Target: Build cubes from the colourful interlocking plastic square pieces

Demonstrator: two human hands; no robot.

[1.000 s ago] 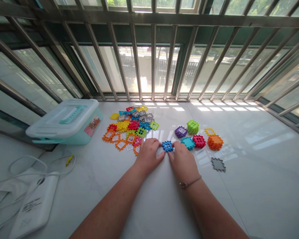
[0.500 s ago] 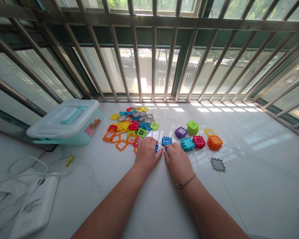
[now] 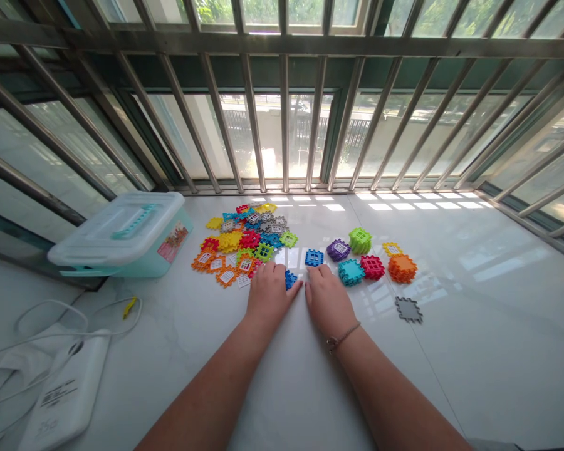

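A blue window tile (image 3: 314, 257) with notched edges lies just beyond the fingertips of my right hand (image 3: 328, 297). That hand rests low on the floor, its fingers stretched forward, and whether they touch the tile I cannot tell. My left hand (image 3: 271, 291) is at the near edge of a mixed pile of notched tiles (image 3: 230, 240). Between its thumb and fingers sits another blue tile (image 3: 290, 279), partly covered by the hand. The two thumbs are close together but apart.
Sorted tiles stand at right: purple (image 3: 339, 249), green (image 3: 360, 239), turquoise (image 3: 351, 272), red (image 3: 372, 267) and orange (image 3: 402, 268). A grey tile (image 3: 408, 309) lies nearer. At left are a lidded box (image 3: 122, 235), a white power bank (image 3: 68, 388) and cables. Metal bars (image 3: 284, 125) line the back.
The blue window tile has shifted slightly away from me. My right hand has moved a little left, behind it. My left hand stays around the other blue tile, which shows more now.
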